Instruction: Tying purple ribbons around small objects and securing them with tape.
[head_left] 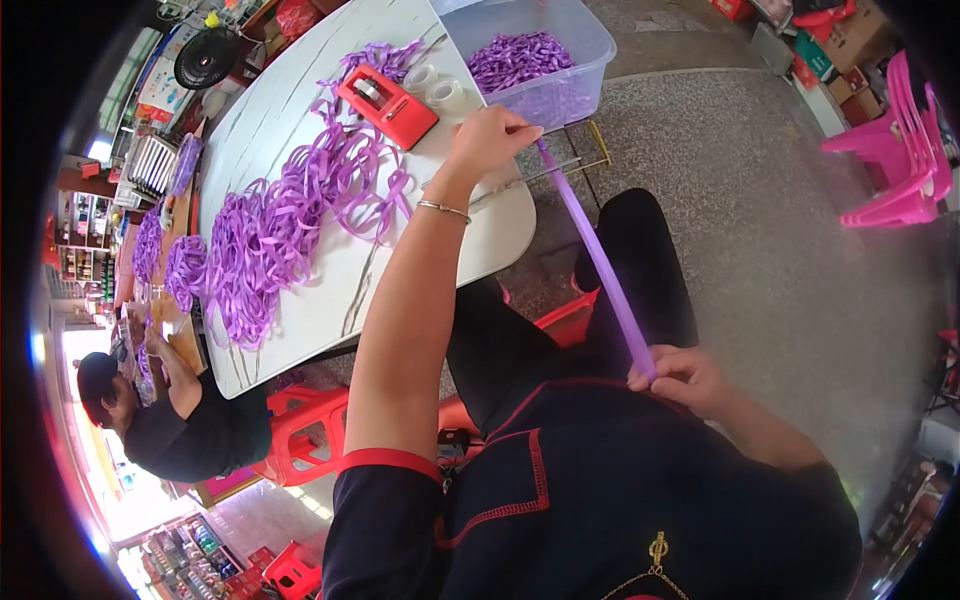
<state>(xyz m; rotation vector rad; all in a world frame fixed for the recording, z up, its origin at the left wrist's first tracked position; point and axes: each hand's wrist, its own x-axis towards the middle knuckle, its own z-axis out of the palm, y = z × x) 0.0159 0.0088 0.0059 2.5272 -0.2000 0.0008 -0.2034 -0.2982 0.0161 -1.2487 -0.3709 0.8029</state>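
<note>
A purple ribbon (pixel 597 250) runs taut in a slant between my two hands. My left hand (pixel 490 143) pinches its far end beside the table corner, close to the plastic bin. Near my waist, my right hand (pixel 690 380) is closed on the ribbon's near end between thumb and fingers. A thin metal rod (pixel 530 178) sticks out past the table edge and crosses the ribbon just below my left hand. Left of my left hand sits a red tape dispenser (pixel 400 118), with rolls of clear tape (pixel 447 96) beside it.
A large heap of looped purple ribbons (pixel 270 240) covers the left of the white table (pixel 430 255). The clear bin (pixel 590 50) holds more purple pieces. Another person (pixel 190 430) sits at the left, handling purple ribbons. Pink chairs (pixel 900 150) stand at the right.
</note>
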